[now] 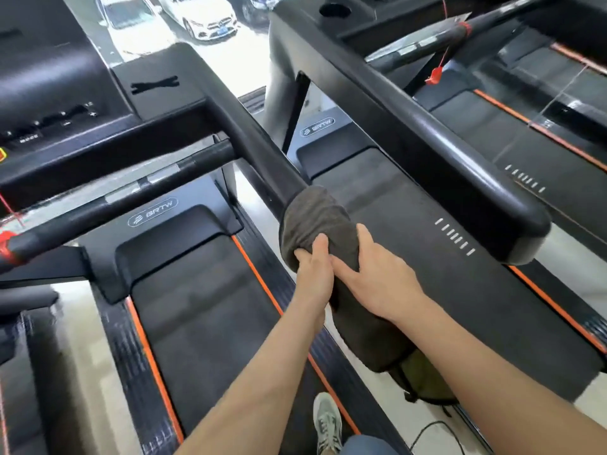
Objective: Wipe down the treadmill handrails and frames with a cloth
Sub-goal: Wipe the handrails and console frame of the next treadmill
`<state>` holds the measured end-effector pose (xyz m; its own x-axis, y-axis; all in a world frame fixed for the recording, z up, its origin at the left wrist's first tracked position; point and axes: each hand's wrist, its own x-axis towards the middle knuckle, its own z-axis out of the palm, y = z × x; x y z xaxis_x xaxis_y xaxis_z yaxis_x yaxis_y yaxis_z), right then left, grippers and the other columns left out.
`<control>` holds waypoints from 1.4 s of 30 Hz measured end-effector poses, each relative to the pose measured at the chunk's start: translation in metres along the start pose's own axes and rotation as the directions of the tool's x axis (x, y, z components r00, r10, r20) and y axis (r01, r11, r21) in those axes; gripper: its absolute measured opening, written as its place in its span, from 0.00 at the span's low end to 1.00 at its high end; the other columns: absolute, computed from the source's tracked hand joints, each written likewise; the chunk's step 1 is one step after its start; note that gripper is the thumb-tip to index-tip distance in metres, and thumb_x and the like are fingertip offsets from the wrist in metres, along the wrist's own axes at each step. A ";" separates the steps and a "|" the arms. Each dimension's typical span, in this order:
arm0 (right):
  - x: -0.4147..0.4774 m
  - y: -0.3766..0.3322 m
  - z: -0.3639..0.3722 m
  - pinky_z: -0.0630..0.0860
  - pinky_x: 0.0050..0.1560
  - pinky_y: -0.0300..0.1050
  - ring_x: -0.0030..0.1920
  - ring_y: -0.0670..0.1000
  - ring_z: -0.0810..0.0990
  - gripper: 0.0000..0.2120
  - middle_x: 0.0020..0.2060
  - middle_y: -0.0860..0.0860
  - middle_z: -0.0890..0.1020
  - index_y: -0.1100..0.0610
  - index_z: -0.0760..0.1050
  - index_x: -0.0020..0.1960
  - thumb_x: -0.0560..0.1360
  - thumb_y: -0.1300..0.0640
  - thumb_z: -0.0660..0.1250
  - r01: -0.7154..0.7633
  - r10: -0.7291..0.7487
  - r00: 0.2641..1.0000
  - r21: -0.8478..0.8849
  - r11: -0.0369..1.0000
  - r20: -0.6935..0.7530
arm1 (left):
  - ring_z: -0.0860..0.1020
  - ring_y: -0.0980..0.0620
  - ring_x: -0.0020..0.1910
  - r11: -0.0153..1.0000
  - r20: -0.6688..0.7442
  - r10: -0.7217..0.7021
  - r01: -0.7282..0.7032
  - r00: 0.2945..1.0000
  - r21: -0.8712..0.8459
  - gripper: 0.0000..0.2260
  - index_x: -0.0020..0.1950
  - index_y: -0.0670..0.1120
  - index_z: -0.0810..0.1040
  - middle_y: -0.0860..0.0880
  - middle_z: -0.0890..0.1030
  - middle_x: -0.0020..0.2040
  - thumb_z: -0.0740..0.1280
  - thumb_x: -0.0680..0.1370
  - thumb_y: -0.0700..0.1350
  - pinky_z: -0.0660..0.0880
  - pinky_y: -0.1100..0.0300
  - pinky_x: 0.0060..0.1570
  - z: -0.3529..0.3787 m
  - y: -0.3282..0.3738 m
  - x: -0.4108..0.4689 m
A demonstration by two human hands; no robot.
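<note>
Apparently "BRTW" on treadmill cover [164, 238]

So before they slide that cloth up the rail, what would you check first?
1. Cloth wrapped round the end of the handrail: ok.
2. Left hand grips the cloth's bunched lower part: ok.
3. Right hand holds the cloth beside it: ok.
4. The stretch of handrail ahead of the cloth is bare, with nothing on it: ok.
5. Cloth damp and clean enough to wipe: cannot tell.
6. Steady footing: one shoe shows by the orange stripe and the other foot is out of sight, so cannot tell.
</note>
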<state>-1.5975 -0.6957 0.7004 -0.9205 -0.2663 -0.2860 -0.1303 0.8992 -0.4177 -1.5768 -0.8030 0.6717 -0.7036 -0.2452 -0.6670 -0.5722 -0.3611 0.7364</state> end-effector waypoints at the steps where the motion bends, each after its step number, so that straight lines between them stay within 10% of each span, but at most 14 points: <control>1: 0.020 -0.012 0.001 0.72 0.55 0.54 0.60 0.61 0.77 0.42 0.62 0.56 0.76 0.50 0.46 0.78 0.74 0.28 0.52 0.017 -0.017 1.000 -0.013 1.000 -0.015 | 0.76 0.48 0.62 1.000 -0.024 0.002 -0.002 1.000 0.007 0.47 0.76 0.51 0.61 0.49 0.76 0.66 0.59 0.62 0.72 0.73 0.46 0.63 -0.007 0.016 0.012; 6: 0.112 -0.072 -0.001 0.71 0.55 0.54 0.59 0.62 0.77 0.40 0.63 0.59 0.76 0.47 0.38 0.79 0.76 0.31 0.51 0.139 -0.140 0.989 -0.025 0.990 -0.044 | 0.79 0.46 0.53 0.997 -0.120 0.062 -0.055 0.991 0.055 0.25 0.66 0.47 0.74 0.46 0.80 0.59 0.52 0.81 0.62 0.76 0.54 0.46 -0.037 0.092 0.066; 11: 0.144 -0.086 -0.003 0.69 0.64 0.57 0.66 0.61 0.73 0.34 0.70 0.57 0.72 0.43 0.43 0.79 0.78 0.34 0.50 0.150 -0.156 0.986 0.107 0.983 0.052 | 0.71 0.38 0.66 0.828 -0.246 0.288 -0.111 0.926 0.550 0.28 0.72 0.40 0.67 0.37 0.72 0.69 0.46 0.83 0.58 0.67 0.49 0.65 -0.040 0.109 0.061; 20: 0.012 0.014 -0.019 0.71 0.59 0.50 0.62 0.61 0.76 0.24 0.58 0.58 0.80 0.56 0.75 0.64 0.83 0.44 0.48 -0.066 0.026 0.990 0.297 0.953 0.136 | 0.50 0.48 0.78 0.734 -0.088 0.461 -0.324 0.883 0.597 0.42 0.79 0.43 0.40 0.44 0.46 0.80 0.58 0.78 0.64 0.52 0.57 0.74 0.026 -0.009 -0.031; 24: -0.039 0.032 -0.025 0.75 0.49 0.53 0.53 0.62 0.80 0.24 0.51 0.55 0.81 0.51 0.72 0.61 0.81 0.39 0.45 -0.031 0.045 0.997 -0.199 0.979 0.064 | 0.63 0.46 0.74 0.676 -0.013 0.393 -0.279 0.920 0.682 0.38 0.80 0.46 0.47 0.46 0.61 0.77 0.59 0.78 0.63 0.61 0.56 0.68 0.020 -0.044 -0.070; 28: -0.058 0.053 -0.038 0.72 0.44 0.49 0.49 0.57 0.80 0.23 0.46 0.49 0.82 0.47 0.72 0.53 0.76 0.32 0.49 -0.089 0.087 0.996 -0.123 0.988 -0.024 | 0.77 0.52 0.54 0.647 -0.055 0.443 -0.277 0.895 0.711 0.20 0.69 0.52 0.69 0.55 0.78 0.53 0.66 0.78 0.55 0.70 0.60 0.53 -0.005 -0.044 -0.078; 33: -0.098 0.071 -0.025 0.73 0.50 0.48 0.57 0.52 0.71 0.35 0.53 0.47 0.73 0.44 0.66 0.66 0.66 0.26 0.58 -0.070 0.068 0.998 -0.178 0.982 -0.016 | 0.72 0.48 0.60 0.069 0.284 0.859 -0.646 0.426 0.761 0.15 0.61 0.47 0.79 0.47 0.76 0.60 0.67 0.76 0.47 0.66 0.61 0.64 0.005 -0.047 -0.078; 36: -0.112 0.081 0.004 0.76 0.53 0.49 0.56 0.50 0.75 0.42 0.56 0.46 0.75 0.45 0.60 0.70 0.61 0.29 0.65 -0.055 0.051 0.998 0.111 0.992 0.042 | 0.66 0.45 0.72 -0.233 0.595 0.694 -0.656 0.405 0.718 0.18 0.67 0.50 0.77 0.45 0.72 0.71 0.61 0.79 0.52 0.61 0.43 0.71 0.021 -0.064 -0.065; 42: -0.103 0.071 0.021 0.78 0.50 0.47 0.54 0.50 0.79 0.44 0.58 0.49 0.78 0.54 0.63 0.73 0.63 0.34 0.68 0.008 0.017 0.988 0.162 0.987 -0.155 | 0.68 0.47 0.72 -0.334 0.684 0.619 -0.659 0.386 0.674 0.19 0.66 0.52 0.78 0.47 0.75 0.69 0.59 0.78 0.55 0.59 0.45 0.72 0.009 -0.052 -0.039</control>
<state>-1.5039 -0.6114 0.6818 -0.9686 -0.1939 -0.1559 -0.0768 0.8290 -0.5540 -1.5234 -0.7666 0.6609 -0.9140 0.2975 0.2759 0.3709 0.8884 0.2707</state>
